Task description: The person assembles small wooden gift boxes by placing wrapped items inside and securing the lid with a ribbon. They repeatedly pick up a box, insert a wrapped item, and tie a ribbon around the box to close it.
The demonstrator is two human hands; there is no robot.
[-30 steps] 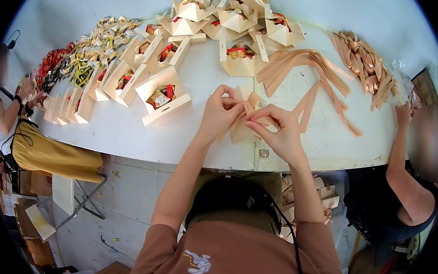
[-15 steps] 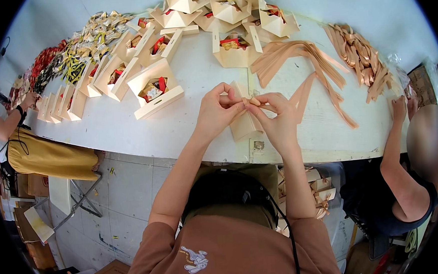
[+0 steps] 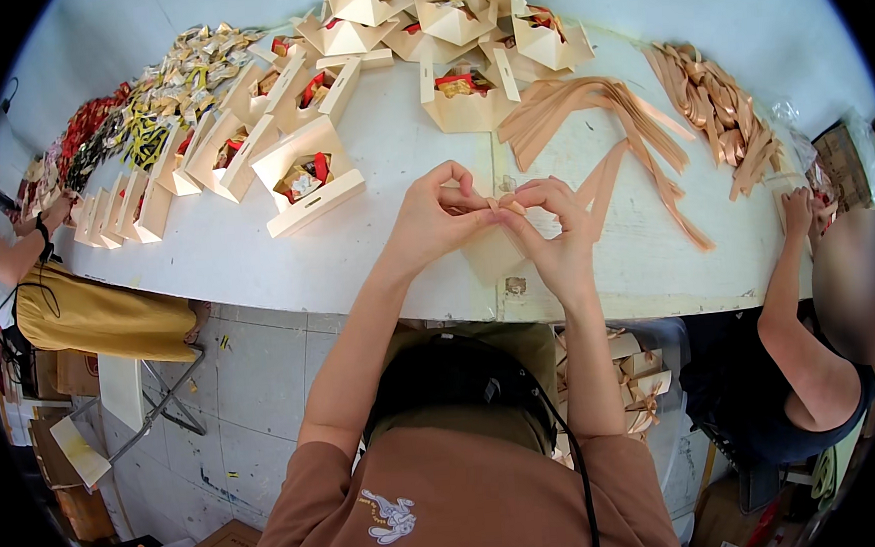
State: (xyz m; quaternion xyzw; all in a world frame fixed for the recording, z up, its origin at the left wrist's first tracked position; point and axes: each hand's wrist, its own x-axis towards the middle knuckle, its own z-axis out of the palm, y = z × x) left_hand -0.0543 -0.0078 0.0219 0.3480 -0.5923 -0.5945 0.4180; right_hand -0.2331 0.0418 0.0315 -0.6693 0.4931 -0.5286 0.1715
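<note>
My left hand (image 3: 432, 219) and my right hand (image 3: 558, 234) meet fingertip to fingertip above the near part of the table. Between them they pinch a tan satin ribbon (image 3: 515, 207), of which only a small loop shows. Just beneath stands a small cream cardboard box (image 3: 491, 260), largely covered by my hands. A strip of tan ribbon (image 3: 603, 185) lies beside my right fingers. To the left of my left hand, an open cream box (image 3: 315, 198) holds small red and gold wrapped packets.
More open, filled boxes (image 3: 467, 96) stand at the back and left. Tan ribbons (image 3: 603, 108) and a second ribbon pile (image 3: 713, 106) lie right. Heaped packets (image 3: 195, 73) line the far left. One person works at either side. Tied boxes (image 3: 639, 371) sit below the table edge.
My fingertips have drawn together around the ribbon, and its loop looks smaller. The box beneath is less visible between my hands. The hand of the person at left has shifted slightly.
</note>
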